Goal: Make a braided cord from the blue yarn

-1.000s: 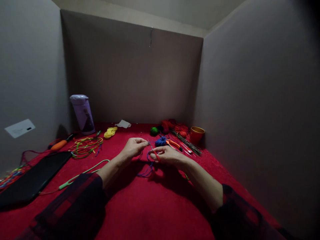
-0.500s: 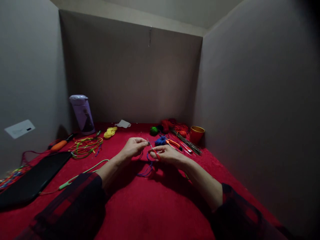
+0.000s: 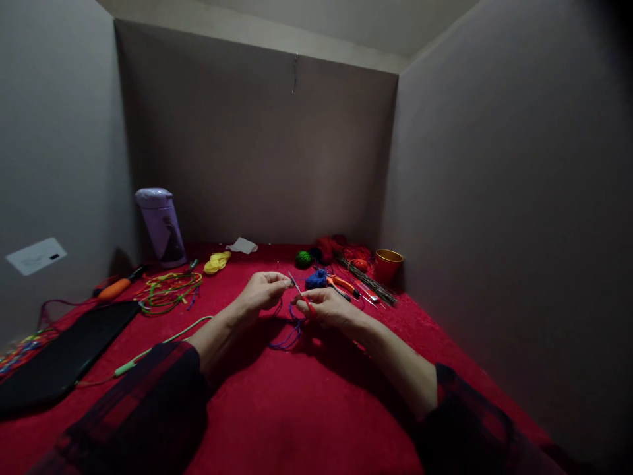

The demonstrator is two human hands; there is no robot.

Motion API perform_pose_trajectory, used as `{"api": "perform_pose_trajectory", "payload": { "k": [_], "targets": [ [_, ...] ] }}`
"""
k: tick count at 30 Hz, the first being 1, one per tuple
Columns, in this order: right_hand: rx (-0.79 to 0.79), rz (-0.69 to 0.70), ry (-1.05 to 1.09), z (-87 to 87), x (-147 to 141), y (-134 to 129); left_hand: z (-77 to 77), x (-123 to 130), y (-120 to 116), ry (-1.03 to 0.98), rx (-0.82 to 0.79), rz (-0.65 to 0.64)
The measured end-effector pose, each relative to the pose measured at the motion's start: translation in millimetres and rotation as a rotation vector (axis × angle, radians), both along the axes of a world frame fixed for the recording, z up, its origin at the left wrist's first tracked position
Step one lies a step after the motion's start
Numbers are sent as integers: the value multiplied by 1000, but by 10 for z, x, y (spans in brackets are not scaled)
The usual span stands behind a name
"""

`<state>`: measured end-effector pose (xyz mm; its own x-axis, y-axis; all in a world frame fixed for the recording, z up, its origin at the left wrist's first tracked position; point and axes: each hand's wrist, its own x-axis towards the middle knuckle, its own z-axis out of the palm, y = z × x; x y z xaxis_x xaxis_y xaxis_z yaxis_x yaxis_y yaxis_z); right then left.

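Red-handled scissors (image 3: 307, 305) are in my right hand (image 3: 329, 307), their blades pointing up and left toward the other hand's fingertips. My left hand (image 3: 264, 291) is closed in a pinch on a thin dark cord, whose end is too small to make out. Loops of blue-purple cord (image 3: 287, 344) hang below both hands, over the red cloth. Just beyond my right hand lies a ball of blue yarn (image 3: 316, 279), beside orange-handled pliers (image 3: 345, 285).
At the back left stands a purple bottle (image 3: 162, 227). Yellow yarn (image 3: 217, 262), tangled green cord (image 3: 163, 293) and a black tray-like object (image 3: 64, 356) lie leftward. A red cup (image 3: 388, 265), green yarn (image 3: 303, 259) and thin sticks (image 3: 368, 280) are back right.
The scissor blades have tilted slightly, while both hands keep nearly the same place. The whole view has shifted a little.
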<state>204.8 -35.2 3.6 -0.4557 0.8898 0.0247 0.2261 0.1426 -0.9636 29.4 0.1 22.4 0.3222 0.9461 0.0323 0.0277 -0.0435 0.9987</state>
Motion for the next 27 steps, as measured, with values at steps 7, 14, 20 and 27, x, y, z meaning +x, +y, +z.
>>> {"api": "perform_pose_trajectory", "payload": {
  "k": [7,14,20,27],
  "targets": [
    [185,-224,-95,156,220,106,-24,-10,34,-33,-13,-6],
    [425,-642,-856,336,1101,104,-21,-20,66,-30,-3,26],
    [238,-626,-1218,256,1323,-53,-23,-25,83,-36,3,29],
    [192,-540,-1405,202,1232,-115,36,-11,40,-71,-7,60]
  ]
}}
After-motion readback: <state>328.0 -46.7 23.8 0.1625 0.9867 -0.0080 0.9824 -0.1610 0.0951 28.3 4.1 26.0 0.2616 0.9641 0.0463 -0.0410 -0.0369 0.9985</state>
